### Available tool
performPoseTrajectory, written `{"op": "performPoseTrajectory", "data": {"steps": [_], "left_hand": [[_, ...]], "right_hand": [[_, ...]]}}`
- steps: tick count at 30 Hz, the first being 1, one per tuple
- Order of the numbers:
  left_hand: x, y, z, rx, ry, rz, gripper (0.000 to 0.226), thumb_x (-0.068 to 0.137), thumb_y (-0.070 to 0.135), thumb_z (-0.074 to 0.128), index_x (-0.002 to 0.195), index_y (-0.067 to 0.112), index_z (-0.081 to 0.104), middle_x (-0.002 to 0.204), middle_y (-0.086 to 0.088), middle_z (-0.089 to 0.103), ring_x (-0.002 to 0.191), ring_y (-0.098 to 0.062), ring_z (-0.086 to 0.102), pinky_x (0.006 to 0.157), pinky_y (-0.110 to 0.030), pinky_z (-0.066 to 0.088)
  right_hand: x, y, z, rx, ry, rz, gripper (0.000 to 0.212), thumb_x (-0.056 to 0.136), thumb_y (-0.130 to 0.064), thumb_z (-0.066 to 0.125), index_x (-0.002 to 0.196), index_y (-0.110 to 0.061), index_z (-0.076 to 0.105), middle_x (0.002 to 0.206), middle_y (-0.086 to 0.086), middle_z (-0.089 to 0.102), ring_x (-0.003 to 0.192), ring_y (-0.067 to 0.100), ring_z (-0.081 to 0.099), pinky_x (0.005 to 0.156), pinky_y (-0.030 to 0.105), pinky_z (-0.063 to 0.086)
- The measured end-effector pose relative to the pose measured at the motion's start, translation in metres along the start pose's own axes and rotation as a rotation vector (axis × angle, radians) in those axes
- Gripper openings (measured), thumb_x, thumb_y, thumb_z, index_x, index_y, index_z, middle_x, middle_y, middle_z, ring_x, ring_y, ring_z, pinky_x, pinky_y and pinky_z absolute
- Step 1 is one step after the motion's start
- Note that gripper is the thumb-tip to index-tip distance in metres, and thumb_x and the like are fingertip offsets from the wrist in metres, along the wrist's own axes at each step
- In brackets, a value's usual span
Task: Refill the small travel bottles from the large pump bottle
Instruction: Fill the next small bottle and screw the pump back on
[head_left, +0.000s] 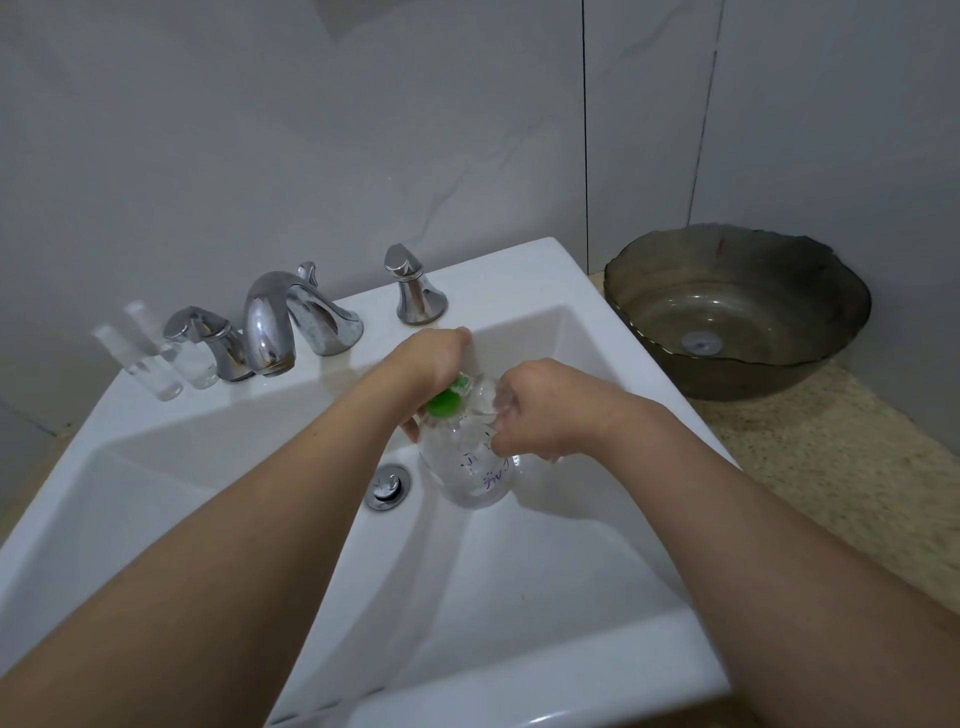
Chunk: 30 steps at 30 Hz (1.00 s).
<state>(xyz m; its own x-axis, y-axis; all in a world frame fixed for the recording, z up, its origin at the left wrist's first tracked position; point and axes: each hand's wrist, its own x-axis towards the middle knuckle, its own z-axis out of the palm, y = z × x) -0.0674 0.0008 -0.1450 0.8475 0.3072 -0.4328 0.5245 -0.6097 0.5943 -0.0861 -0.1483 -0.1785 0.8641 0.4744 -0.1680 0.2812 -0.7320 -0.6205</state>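
Head view: over the white sink (156, 415), the left hand (431, 364) has its fingers curled around the green pump top (447, 402) of the clear large bottle (472, 467), and the right hand (540, 410) grips the bottle's shoulder. Two small clear bottles (156, 358) stand on the sink ledge left of the faucet (275, 322). A dark glass bowl (737, 306) sits on the counter to the right.

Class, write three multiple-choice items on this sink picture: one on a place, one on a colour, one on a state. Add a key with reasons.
1. Where do the small bottles stand?
A. On the sink ledge, left of the tap
B. In the grey bowl
C. On the floor

2. What colour is the pump top on the large bottle?
A. Red
B. Green
C. Black

3. What are the hands doing?
A. Hanging idle
B. Turning the tap
C. Both holding the large bottle

Key: A, they stand beside the left handle; B, green shows under the left hand; C, the right hand grips it too.
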Motion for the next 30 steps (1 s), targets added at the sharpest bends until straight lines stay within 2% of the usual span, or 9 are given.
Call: {"op": "performPoseTrajectory", "data": {"steps": [5,11,13,15,17,19,24,27,30], "left_hand": [[-0.001,-0.001,0.000,0.010,0.017,0.019,0.049,0.101,0.040,0.030,0.116,0.005,0.061,0.111,-0.024,0.065,0.093,-0.044,0.066,0.075,-0.057,0.059],[0.001,-0.001,-0.004,-0.018,-0.041,-0.033,0.049,0.099,0.042,0.034,0.115,0.006,0.064,0.094,-0.017,0.066,0.079,-0.036,0.064,0.074,-0.051,0.057],[0.001,0.001,-0.010,-0.040,-0.117,-0.075,0.053,0.100,0.049,0.036,0.119,0.007,0.063,0.102,-0.016,0.067,0.085,-0.037,0.066,0.077,-0.053,0.057],[0.000,0.003,-0.018,-0.078,-0.211,-0.115,0.061,0.100,0.059,0.034,0.124,0.009,0.060,0.112,-0.015,0.067,0.095,-0.037,0.066,0.077,-0.056,0.052],[-0.001,0.006,-0.023,-0.094,-0.278,-0.144,0.068,0.098,0.068,0.033,0.128,0.011,0.058,0.114,-0.013,0.067,0.099,-0.037,0.064,0.083,-0.064,0.046],[-0.001,0.007,-0.025,-0.089,-0.302,-0.159,0.071,0.096,0.072,0.033,0.129,0.014,0.057,0.115,-0.014,0.068,0.102,-0.038,0.064,0.087,-0.070,0.042],[-0.001,0.004,-0.015,-0.035,-0.199,-0.127,0.070,0.096,0.070,0.033,0.123,0.013,0.062,0.118,-0.015,0.068,0.106,-0.040,0.064,0.085,-0.069,0.051],[0.000,-0.001,-0.004,-0.013,-0.073,-0.071,0.058,0.098,0.057,0.032,0.116,0.011,0.062,0.110,-0.018,0.068,0.097,-0.041,0.066,0.078,-0.067,0.056],[-0.001,-0.001,0.000,-0.013,-0.030,-0.044,0.048,0.097,0.048,0.030,0.106,0.012,0.060,0.105,-0.018,0.066,0.090,-0.039,0.065,0.068,-0.064,0.058]], "right_hand": [[0.000,0.000,0.000,0.026,-0.011,-0.003,0.019,0.064,-0.025,0.066,0.082,-0.020,0.059,0.084,0.001,0.071,0.040,0.012,0.060,0.042,0.021,0.049],[0.000,-0.002,-0.001,0.021,0.002,-0.016,0.019,0.064,-0.026,0.065,0.082,-0.021,0.059,0.081,0.001,0.071,0.044,0.014,0.062,0.045,0.024,0.052],[0.000,-0.003,-0.002,0.034,0.034,-0.031,0.016,0.065,-0.026,0.066,0.079,-0.023,0.058,0.077,-0.003,0.069,0.042,0.011,0.060,0.041,0.022,0.049],[-0.001,-0.004,-0.003,0.023,0.079,-0.062,0.013,0.065,-0.027,0.066,0.069,-0.025,0.054,0.063,-0.009,0.061,0.037,0.004,0.054,0.036,0.020,0.040],[-0.002,-0.004,-0.004,0.013,0.101,-0.072,0.015,0.064,-0.028,0.066,0.065,-0.026,0.051,0.056,-0.012,0.055,0.035,0.002,0.051,0.036,0.016,0.034],[-0.002,-0.003,-0.004,0.022,0.104,-0.070,0.015,0.064,-0.028,0.066,0.065,-0.026,0.051,0.056,-0.012,0.055,0.035,0.000,0.051,0.038,0.016,0.034],[-0.001,-0.002,-0.003,0.044,0.071,-0.061,0.013,0.064,-0.027,0.066,0.068,-0.024,0.054,0.055,-0.008,0.058,0.034,0.005,0.053,0.039,0.018,0.038],[-0.001,-0.001,-0.001,0.024,0.025,-0.026,0.015,0.064,-0.026,0.068,0.073,-0.020,0.057,0.063,-0.001,0.064,0.037,0.010,0.057,0.039,0.019,0.042],[-0.001,0.000,-0.001,0.018,0.003,0.008,0.017,0.065,-0.025,0.068,0.078,-0.019,0.059,0.073,0.000,0.068,0.044,0.014,0.061,0.042,0.022,0.048]]}}
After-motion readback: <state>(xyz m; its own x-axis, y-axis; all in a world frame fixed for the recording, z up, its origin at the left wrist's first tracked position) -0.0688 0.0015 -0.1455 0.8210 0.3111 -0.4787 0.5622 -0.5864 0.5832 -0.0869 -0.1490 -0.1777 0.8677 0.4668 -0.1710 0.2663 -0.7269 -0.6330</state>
